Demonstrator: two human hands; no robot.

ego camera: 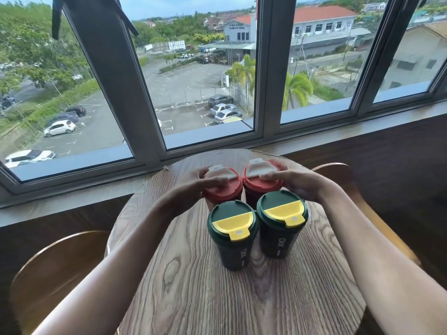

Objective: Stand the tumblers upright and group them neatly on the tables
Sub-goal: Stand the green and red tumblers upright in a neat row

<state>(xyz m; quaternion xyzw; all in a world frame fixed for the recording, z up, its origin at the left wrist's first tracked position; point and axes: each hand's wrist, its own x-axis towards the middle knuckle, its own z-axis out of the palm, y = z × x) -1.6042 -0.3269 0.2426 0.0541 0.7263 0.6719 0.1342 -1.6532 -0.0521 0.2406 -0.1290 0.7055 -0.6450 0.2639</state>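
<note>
Two red tumblers (242, 187), two green tumblers (256, 235), upright, grouped

Left chair: curved brown wooden chair back (55, 267), at eight o'clock.
Right chair: matching curved wooden chair back (338, 175), at two o'clock.
Window: grey metal-framed window (268, 68), at twelve o'clock.
Sill: dark wood-grain ledge (362, 131) under the glass.
Outside: grey asphalt car park (183, 88) with parked cars; red-roofed white building (324, 22) at one o'clock.

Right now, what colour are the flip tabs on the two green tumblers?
Yellow, on both green tumblers; their lids are dark green. Clearest in the head view.
</note>
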